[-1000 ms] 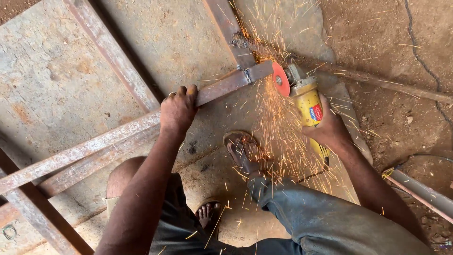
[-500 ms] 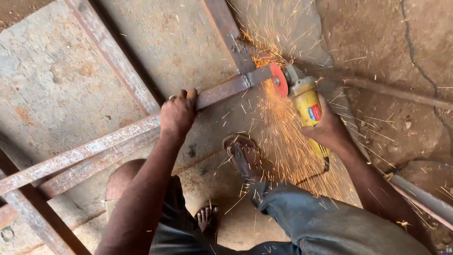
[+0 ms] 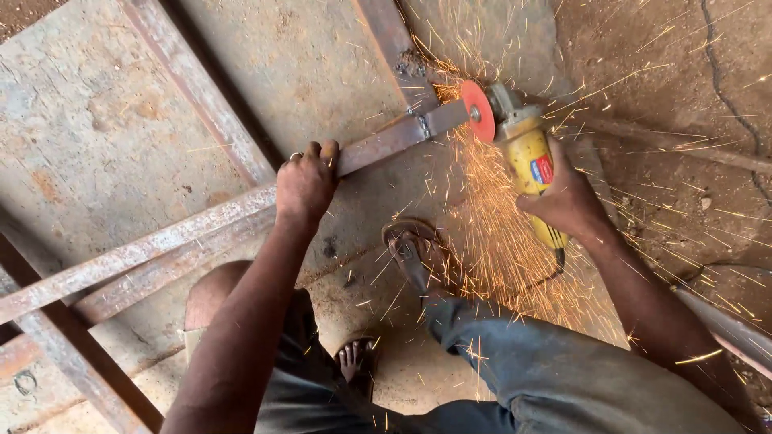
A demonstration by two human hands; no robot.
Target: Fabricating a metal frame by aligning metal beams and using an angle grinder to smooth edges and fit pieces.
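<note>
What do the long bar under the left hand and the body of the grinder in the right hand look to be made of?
The bar looks like steel, bare and rust-mottled: brown-grey patches, and orange sparks where the disc meets its end. The left hand grips it. The grinder, in the right hand, seems to have a smooth yellow plastic body; its head looks like grey metal.

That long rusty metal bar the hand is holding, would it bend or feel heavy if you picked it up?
The rusty metal bar probably stays stiff: it runs straight under the left hand. It likely feels heavy, being long solid steel. Its rough rust should resist slipping, though the end by the angle grinder may be hot.
</note>
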